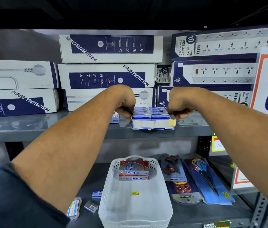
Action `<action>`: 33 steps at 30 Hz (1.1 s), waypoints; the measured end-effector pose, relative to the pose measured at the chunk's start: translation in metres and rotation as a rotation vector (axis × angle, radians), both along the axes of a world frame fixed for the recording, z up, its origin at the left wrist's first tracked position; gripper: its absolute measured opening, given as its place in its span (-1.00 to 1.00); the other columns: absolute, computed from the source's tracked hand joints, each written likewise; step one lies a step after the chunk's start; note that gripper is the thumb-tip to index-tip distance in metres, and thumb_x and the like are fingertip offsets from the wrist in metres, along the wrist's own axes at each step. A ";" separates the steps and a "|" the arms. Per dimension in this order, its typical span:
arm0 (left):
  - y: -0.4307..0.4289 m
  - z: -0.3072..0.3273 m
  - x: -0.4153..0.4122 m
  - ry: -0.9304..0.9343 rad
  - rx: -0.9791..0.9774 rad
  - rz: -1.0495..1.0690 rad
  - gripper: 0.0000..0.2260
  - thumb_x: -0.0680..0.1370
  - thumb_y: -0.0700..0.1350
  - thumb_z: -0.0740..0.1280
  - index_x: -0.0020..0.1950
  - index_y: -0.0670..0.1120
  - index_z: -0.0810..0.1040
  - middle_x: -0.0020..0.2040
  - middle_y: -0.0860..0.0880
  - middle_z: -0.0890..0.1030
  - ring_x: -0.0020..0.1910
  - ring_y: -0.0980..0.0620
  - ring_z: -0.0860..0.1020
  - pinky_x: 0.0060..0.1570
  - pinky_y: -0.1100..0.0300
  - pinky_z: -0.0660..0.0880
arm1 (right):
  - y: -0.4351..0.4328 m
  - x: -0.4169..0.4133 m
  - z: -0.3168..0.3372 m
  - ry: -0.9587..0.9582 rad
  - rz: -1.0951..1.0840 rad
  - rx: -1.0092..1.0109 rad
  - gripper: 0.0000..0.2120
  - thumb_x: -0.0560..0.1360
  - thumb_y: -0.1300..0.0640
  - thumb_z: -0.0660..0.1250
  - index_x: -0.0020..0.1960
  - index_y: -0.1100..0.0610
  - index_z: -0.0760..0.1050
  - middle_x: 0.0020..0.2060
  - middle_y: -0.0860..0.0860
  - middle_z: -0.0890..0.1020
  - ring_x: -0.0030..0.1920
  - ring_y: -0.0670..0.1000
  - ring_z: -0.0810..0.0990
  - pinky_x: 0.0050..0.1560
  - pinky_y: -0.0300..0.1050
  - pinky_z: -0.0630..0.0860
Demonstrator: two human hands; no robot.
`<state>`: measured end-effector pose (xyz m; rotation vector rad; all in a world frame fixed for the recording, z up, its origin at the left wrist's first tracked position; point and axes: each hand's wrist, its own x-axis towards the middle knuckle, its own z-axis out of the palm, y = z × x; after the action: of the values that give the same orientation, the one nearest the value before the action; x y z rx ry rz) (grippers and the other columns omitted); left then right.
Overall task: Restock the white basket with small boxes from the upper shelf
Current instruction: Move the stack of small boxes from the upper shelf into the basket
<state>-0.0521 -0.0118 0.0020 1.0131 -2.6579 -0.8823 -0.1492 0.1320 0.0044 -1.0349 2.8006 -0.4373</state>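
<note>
At the far left of the upper shelf (31,127) lay stacked long cartons (19,89) marked for surge protection, well clear of the work. Below them, on the lower shelf (87,183), a few loose small packets (90,206) sat just left of the white basket (134,209).

The left hand (123,104) reached up to the upper shelf with its fingers curled in against the left side of a pack of small blue boxes (152,115). The fingertips were turned away from the camera, so how firmly they gripped could not be told, but they were closed narrow on the pack's edge. A single loose small box (115,118) stood just beside that hand.

The pack sat at the front edge of the upper shelf, its torn wrapper (153,125) facing outward, directly above the white basket. The basket held only a few red and white cartons (134,170) at its far end; the rest looked bare.

The right hand (181,106) mirrored the left, fingers bent and closed against the pack's right side.

The step in hand appeared to be taking hold of the pack from both sides. The next move likely called for an even squeeze and a level lift off the shelf, since the opened wrapper might let boxes slip out, then lowering it straight down to the basket.

Further right lay packaged scissors (207,178) and more cartons.
</note>
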 end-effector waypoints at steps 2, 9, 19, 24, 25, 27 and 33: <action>-0.001 -0.003 0.001 0.019 0.063 0.006 -0.90 0.53 -0.39 0.25 -0.16 -0.31 0.52 -0.29 -0.19 0.61 -0.31 -0.06 0.64 -0.37 0.23 0.59 | 0.000 0.001 0.000 -0.027 -0.006 0.017 -0.79 0.48 0.40 0.29 -0.33 0.30 0.51 -0.59 0.12 0.53 -0.58 0.00 0.42 -0.54 -0.21 0.35; -0.002 -0.006 0.000 0.060 0.146 0.014 -0.89 0.56 -0.38 0.20 -0.02 -0.33 0.52 -0.23 -0.20 0.61 -0.35 -0.04 0.62 -0.16 0.14 0.62 | -0.001 0.001 -0.001 -0.074 -0.017 -0.021 -0.75 0.49 0.42 0.24 -0.34 0.28 0.47 -0.67 0.08 0.48 -0.69 -0.05 0.39 -0.62 -0.29 0.34; 0.003 -0.001 0.005 0.050 0.215 0.035 -0.79 0.59 -0.35 0.17 -0.23 -0.31 0.48 -0.56 -0.14 0.60 -0.58 0.01 0.60 -0.56 0.18 0.57 | 0.004 -0.006 -0.008 -0.134 0.001 -0.088 -0.73 0.48 0.36 0.32 -0.40 0.23 0.50 -0.46 0.12 0.49 -0.51 -0.01 0.38 -0.43 -0.19 0.32; 0.008 -0.002 0.005 0.051 0.154 0.051 -0.84 0.56 -0.37 0.20 -0.21 -0.33 0.48 -0.49 -0.18 0.61 -0.60 0.01 0.59 -0.53 0.19 0.59 | 0.004 -0.005 -0.007 -0.136 -0.005 -0.088 -0.80 0.47 0.35 0.34 -0.33 0.28 0.54 -0.49 0.12 0.51 -0.54 -0.02 0.39 -0.45 -0.20 0.32; 0.009 -0.003 0.004 0.055 0.131 0.061 -0.86 0.55 -0.37 0.21 -0.19 -0.33 0.48 -0.43 -0.19 0.61 -0.61 0.02 0.58 -0.50 0.18 0.59 | 0.004 -0.004 -0.006 -0.131 -0.009 -0.101 -0.83 0.45 0.36 0.35 -0.32 0.30 0.54 -0.54 0.11 0.51 -0.57 -0.02 0.39 -0.48 -0.20 0.33; 0.012 -0.004 0.004 0.066 0.087 0.070 -0.87 0.55 -0.37 0.21 -0.19 -0.31 0.48 -0.38 -0.19 0.58 -0.61 0.02 0.57 -0.46 0.19 0.58 | 0.005 -0.003 -0.006 -0.096 -0.021 -0.151 -0.83 0.43 0.39 0.36 -0.34 0.32 0.52 -0.65 0.09 0.49 -0.67 -0.03 0.38 -0.57 -0.25 0.33; 0.021 0.005 0.009 0.067 -0.027 0.060 -0.82 0.53 -0.36 0.23 -0.27 -0.25 0.46 -0.64 -0.10 0.53 -0.65 0.09 0.52 -0.41 0.25 0.56 | 0.009 0.001 -0.003 -0.068 -0.017 -0.236 -0.79 0.47 0.35 0.35 -0.34 0.32 0.50 -0.67 0.09 0.53 -0.71 -0.04 0.39 -0.66 -0.30 0.33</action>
<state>-0.0431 0.0093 0.0065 1.0317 -2.5633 -0.8506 -0.1481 0.1410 0.0015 -1.0163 2.7479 -0.8051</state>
